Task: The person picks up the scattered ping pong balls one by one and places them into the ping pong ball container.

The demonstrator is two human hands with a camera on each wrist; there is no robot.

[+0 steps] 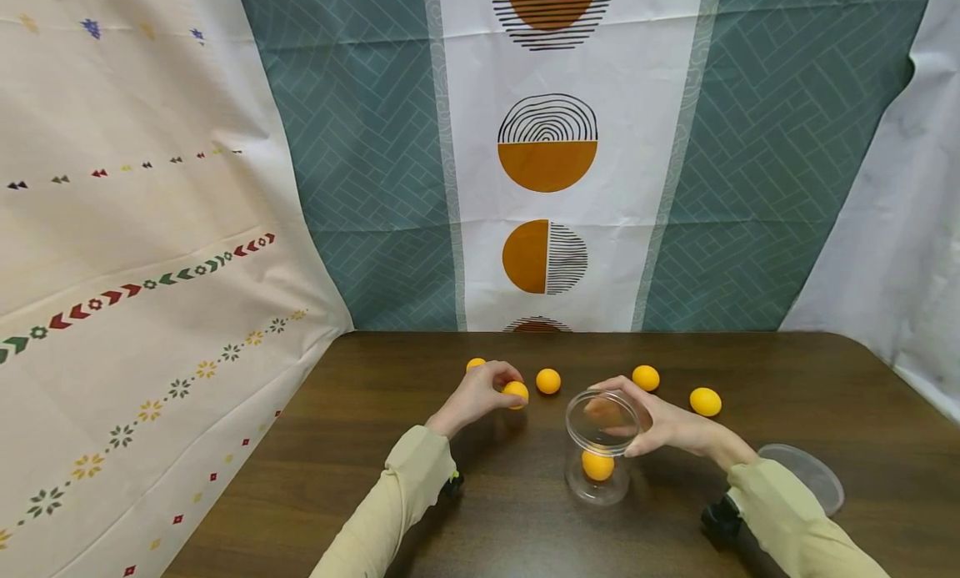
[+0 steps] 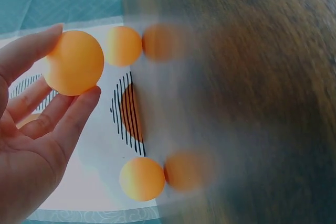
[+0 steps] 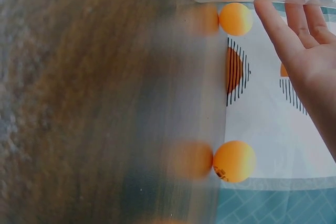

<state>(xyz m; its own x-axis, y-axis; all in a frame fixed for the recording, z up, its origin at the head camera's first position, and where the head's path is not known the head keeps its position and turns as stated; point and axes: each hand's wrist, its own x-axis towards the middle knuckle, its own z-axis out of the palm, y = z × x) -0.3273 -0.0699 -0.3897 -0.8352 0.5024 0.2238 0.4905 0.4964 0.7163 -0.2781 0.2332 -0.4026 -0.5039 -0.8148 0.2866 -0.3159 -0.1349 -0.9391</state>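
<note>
A dark brown wooden tabletop (image 1: 510, 528) fills the lower part of the head view. Behind it hangs a teal-and-white cloth (image 1: 570, 169) printed with orange and black-lined circles; a cream cloth (image 1: 150, 253) with small coloured motifs covers the left of the frame, and a plain white cloth (image 1: 900, 211) the right edge. At lower right lies a translucent flat disc (image 1: 802, 469), partly covered by my pale cream right sleeve (image 1: 798, 520).

My left grip (image 1: 476, 396) hides part of one small orange ball (image 1: 476, 364) behind it. In the right wrist view the top edge cuts off the clear round plastic jar (image 1: 577, 480) — my thumb does not show there, and the reflections on the wood are blurred.

Between left thumb and fingertips I pinch a smooth, plain orange ball (image 1: 516, 394), just left of centre. My right grip (image 1: 663, 421) grasps the jar near its rim, right of centre; one orange ball (image 1: 597, 465) sits low inside. Three more loose orange balls (image 1: 548, 382) rest toward the tabletop's far edge — one bears a dark printed mark.
</note>
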